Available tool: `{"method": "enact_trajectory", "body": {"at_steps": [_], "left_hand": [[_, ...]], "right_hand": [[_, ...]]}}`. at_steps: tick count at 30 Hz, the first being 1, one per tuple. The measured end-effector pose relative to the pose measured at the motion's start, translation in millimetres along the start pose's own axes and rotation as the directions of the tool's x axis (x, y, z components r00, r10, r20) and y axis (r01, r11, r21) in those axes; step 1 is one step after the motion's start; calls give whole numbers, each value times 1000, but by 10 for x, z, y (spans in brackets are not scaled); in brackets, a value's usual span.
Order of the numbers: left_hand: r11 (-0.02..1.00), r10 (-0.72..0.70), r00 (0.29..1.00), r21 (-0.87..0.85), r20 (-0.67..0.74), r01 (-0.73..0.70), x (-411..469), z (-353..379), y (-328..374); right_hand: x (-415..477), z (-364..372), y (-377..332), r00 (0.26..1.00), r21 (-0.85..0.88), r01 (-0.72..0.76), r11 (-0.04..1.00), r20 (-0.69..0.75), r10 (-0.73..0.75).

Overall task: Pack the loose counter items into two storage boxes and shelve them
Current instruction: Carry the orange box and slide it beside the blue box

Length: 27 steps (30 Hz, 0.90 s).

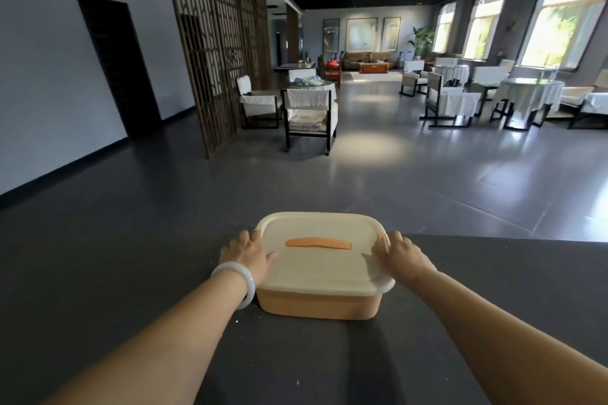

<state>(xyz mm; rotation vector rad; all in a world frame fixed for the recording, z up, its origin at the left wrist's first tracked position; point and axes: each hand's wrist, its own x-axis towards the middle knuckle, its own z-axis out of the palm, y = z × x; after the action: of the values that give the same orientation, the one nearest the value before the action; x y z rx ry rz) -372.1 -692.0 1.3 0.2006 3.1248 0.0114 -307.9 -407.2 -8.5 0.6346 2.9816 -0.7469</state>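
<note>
I am seeing the left grip and right grip curling round opposite lid edges of the orange storage box, which is sitting on the dark surface, with white-draped chairs filling the room behind.

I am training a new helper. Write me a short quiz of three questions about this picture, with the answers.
1. True or false: the left hand and the right hand both hold the edges of the cream plastic lid, which sits on the orange rectangular plastic storage box.
2. Which wrist bears the smooth white bangle? A) left B) right C) both
3. Fill in: the flat handle on the lid is ___ in colour.

Key: 1 true; 2 A; 3 orange.
</note>
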Motion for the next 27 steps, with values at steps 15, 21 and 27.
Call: {"method": "enact_trajectory", "body": {"at_steps": [15, 21, 27], "left_hand": [[754, -101, 974, -624, 202, 207, 1024, 483, -188], [746, -118, 972, -629, 202, 221, 862, 534, -163], [723, -116, 977, -659, 178, 206, 404, 498, -250]], "right_hand": [[506, 457, -36, 956, 208, -261, 943, -78, 282], [425, 481, 36, 950, 224, -278, 934, -79, 301], [-56, 493, 54, 956, 237, -244, 940, -103, 274]]}}
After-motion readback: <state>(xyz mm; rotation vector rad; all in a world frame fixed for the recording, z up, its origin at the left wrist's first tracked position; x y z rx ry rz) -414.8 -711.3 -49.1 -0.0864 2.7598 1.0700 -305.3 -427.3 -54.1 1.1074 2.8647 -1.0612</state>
